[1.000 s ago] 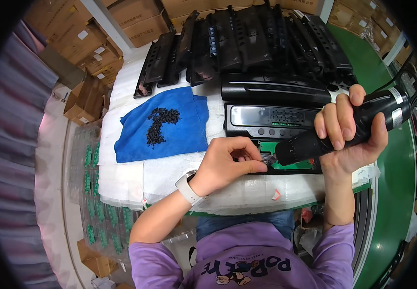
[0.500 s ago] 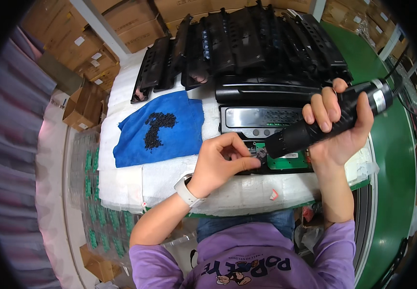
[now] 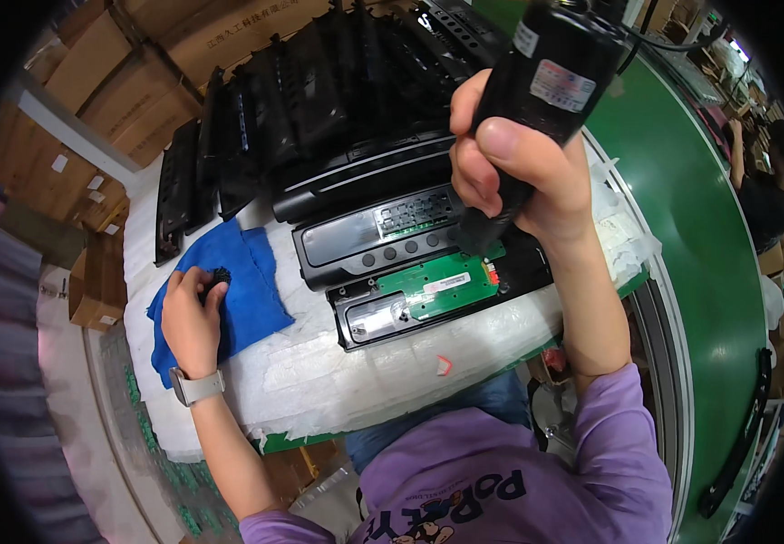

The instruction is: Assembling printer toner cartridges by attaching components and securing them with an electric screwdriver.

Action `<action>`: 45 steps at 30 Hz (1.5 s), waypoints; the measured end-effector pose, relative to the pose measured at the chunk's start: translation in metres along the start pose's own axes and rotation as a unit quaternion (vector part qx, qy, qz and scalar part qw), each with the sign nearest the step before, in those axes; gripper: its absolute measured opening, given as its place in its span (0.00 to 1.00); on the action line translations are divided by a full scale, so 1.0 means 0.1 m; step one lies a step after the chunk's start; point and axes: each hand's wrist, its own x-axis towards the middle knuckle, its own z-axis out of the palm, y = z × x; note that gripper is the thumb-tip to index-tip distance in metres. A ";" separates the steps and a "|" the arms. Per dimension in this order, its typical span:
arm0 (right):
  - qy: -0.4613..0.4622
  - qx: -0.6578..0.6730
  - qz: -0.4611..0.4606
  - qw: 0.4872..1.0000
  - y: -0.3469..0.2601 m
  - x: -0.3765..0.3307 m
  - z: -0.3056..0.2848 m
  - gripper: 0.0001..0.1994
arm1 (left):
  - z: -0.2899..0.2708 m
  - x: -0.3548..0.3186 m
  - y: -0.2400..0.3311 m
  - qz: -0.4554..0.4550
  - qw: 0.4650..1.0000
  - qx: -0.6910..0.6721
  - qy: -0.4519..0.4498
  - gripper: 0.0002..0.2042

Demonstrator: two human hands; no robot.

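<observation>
My right hand (image 3: 528,168) is wrapped round a thick black electric screwdriver (image 3: 537,91), held tilted with its blurred lower end above a green circuit board (image 3: 446,288). That board lies in an open black casing (image 3: 356,340) with a clear window part at its left. At the left, my left hand (image 3: 191,313) dips into a small pile of black screws (image 3: 221,275) on a blue cloth (image 3: 256,299). Its thumb and forefinger are curled close together at the pile's edge; the fingertips are partly hidden among the screws.
Behind the casing lies a black panel (image 3: 338,258) with round buttons. More black housings (image 3: 292,118) stand stacked at the back. White foam sheeting (image 3: 310,390) covers the table. A green surface (image 3: 673,299) runs along the right, with another person (image 3: 764,199) beyond it.
My left hand has gone from the driver's tip to the screws on the cloth. My right hand has raised the screwdriver more upright. The view has turned, shifting the scene.
</observation>
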 end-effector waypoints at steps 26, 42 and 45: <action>-0.025 -0.083 0.022 0.996 0.11 0.00 0.03 0.10 | 0.19 -0.02 0.09 -0.091 0.930 -0.355 0.031 0.09; -0.062 -0.088 0.017 0.994 0.03 -0.07 0.06 0.09 | 0.21 -0.09 1.23 -0.058 0.660 -0.694 -0.281 0.07; -0.079 0.050 0.000 0.996 0.04 -0.08 -0.02 0.19 | 0.27 -0.17 1.31 -0.072 0.607 -0.726 -0.316 0.07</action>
